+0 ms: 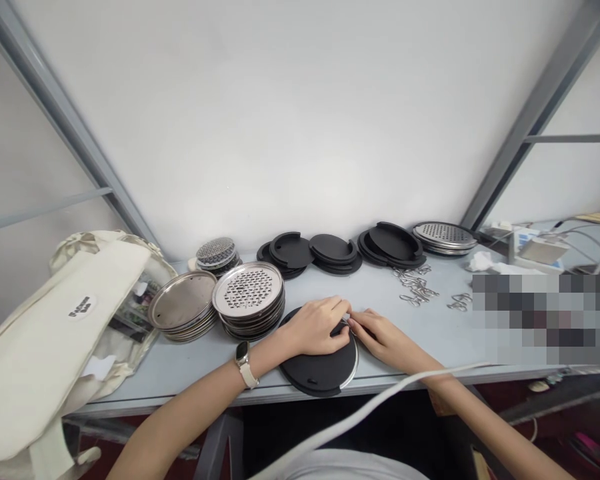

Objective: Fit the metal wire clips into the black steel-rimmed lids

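A round black plate point(320, 370) lies near the table's front edge, a silver rim of a metal disc showing along its right side. My left hand point(323, 327), wearing a watch point(245, 363), is closed over the plate's upper right edge with its fingers curled. At that same edge my right hand point(383, 337) is closed in a pinch, its fingertips meeting the left ones. Between them shows a small shiny metal piece point(346, 322), like the small wire hooks point(415, 285) piled further right. The fingers partly hide it.
Left stand stacks of metal discs point(187, 300) and grater discs point(250, 291). Black plates point(333, 248) and more grater discs point(445, 233) line the wall. A cream bag point(70, 320) sits far left. A white cable point(375, 403) crosses before my right forearm.
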A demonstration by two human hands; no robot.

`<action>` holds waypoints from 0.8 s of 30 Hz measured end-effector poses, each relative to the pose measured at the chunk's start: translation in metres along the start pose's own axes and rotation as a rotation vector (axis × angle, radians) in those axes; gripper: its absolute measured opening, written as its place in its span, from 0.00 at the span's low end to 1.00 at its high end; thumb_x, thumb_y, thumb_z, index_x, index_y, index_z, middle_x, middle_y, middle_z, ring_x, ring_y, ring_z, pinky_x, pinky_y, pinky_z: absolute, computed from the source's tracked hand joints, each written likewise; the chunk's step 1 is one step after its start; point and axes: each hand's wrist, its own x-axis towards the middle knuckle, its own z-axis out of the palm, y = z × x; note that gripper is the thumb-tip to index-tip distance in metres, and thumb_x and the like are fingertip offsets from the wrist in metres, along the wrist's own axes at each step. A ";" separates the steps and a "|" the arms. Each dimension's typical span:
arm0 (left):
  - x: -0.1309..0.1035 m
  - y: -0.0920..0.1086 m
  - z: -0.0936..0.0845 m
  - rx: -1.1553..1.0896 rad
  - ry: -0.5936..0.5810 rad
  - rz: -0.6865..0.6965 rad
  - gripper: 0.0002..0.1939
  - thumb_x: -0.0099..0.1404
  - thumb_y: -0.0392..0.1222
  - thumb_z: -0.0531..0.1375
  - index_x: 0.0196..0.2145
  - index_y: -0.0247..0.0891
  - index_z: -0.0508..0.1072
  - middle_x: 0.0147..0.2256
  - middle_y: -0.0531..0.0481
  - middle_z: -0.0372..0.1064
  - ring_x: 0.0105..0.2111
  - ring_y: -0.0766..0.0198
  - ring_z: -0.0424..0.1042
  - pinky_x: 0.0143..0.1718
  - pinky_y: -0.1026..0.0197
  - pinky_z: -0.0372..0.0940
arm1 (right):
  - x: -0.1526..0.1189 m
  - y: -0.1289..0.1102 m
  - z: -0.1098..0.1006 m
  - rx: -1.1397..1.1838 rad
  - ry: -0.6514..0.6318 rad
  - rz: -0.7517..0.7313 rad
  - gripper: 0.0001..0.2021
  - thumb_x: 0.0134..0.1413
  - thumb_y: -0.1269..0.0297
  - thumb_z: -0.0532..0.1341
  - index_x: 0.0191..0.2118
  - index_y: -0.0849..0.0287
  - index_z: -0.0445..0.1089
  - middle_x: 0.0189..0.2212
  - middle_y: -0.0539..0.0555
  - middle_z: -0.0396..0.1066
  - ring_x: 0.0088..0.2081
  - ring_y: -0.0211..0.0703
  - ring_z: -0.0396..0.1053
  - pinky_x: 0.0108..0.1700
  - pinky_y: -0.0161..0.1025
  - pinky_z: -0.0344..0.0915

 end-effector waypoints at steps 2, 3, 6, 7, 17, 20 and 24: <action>0.000 0.000 0.000 0.005 0.002 0.001 0.09 0.64 0.40 0.52 0.42 0.37 0.61 0.38 0.48 0.66 0.36 0.60 0.68 0.37 0.61 0.62 | 0.000 -0.001 -0.001 0.002 -0.004 -0.004 0.15 0.66 0.63 0.45 0.33 0.58 0.65 0.30 0.54 0.69 0.33 0.43 0.66 0.41 0.41 0.60; 0.000 0.000 0.000 0.007 0.002 0.002 0.09 0.64 0.40 0.52 0.42 0.37 0.62 0.38 0.48 0.66 0.36 0.60 0.68 0.36 0.61 0.62 | 0.000 -0.002 -0.001 0.001 -0.005 -0.003 0.15 0.66 0.63 0.45 0.33 0.58 0.65 0.30 0.54 0.69 0.33 0.43 0.66 0.40 0.41 0.60; 0.000 0.000 -0.001 0.005 0.005 0.005 0.09 0.63 0.39 0.52 0.42 0.37 0.62 0.38 0.48 0.66 0.36 0.60 0.68 0.36 0.61 0.62 | -0.001 -0.002 -0.001 0.000 -0.004 0.001 0.14 0.66 0.64 0.45 0.33 0.58 0.65 0.30 0.53 0.69 0.33 0.43 0.65 0.40 0.40 0.60; 0.000 0.000 -0.001 0.003 0.007 0.005 0.09 0.63 0.39 0.52 0.42 0.37 0.61 0.38 0.47 0.66 0.36 0.60 0.68 0.36 0.60 0.62 | -0.001 -0.002 -0.001 0.000 -0.006 0.003 0.14 0.66 0.64 0.45 0.33 0.58 0.65 0.30 0.53 0.69 0.33 0.43 0.65 0.40 0.40 0.60; 0.000 0.000 0.000 -0.013 0.007 0.002 0.09 0.63 0.39 0.53 0.42 0.37 0.62 0.39 0.47 0.66 0.37 0.59 0.68 0.38 0.60 0.63 | -0.001 -0.001 -0.001 0.002 -0.002 0.001 0.15 0.66 0.63 0.45 0.33 0.58 0.64 0.31 0.54 0.70 0.33 0.44 0.66 0.40 0.41 0.60; 0.000 0.000 0.000 -0.018 0.005 0.001 0.09 0.63 0.39 0.52 0.43 0.37 0.61 0.39 0.47 0.66 0.37 0.60 0.68 0.38 0.60 0.63 | -0.001 -0.001 -0.001 -0.008 -0.003 0.002 0.15 0.66 0.63 0.45 0.33 0.58 0.65 0.31 0.54 0.70 0.33 0.44 0.66 0.40 0.41 0.61; 0.000 0.001 -0.001 -0.014 -0.007 -0.009 0.10 0.63 0.39 0.52 0.43 0.37 0.62 0.39 0.47 0.66 0.37 0.59 0.68 0.37 0.60 0.63 | 0.000 -0.001 -0.001 -0.010 0.001 0.006 0.16 0.66 0.62 0.45 0.33 0.58 0.65 0.31 0.55 0.70 0.33 0.44 0.66 0.40 0.42 0.61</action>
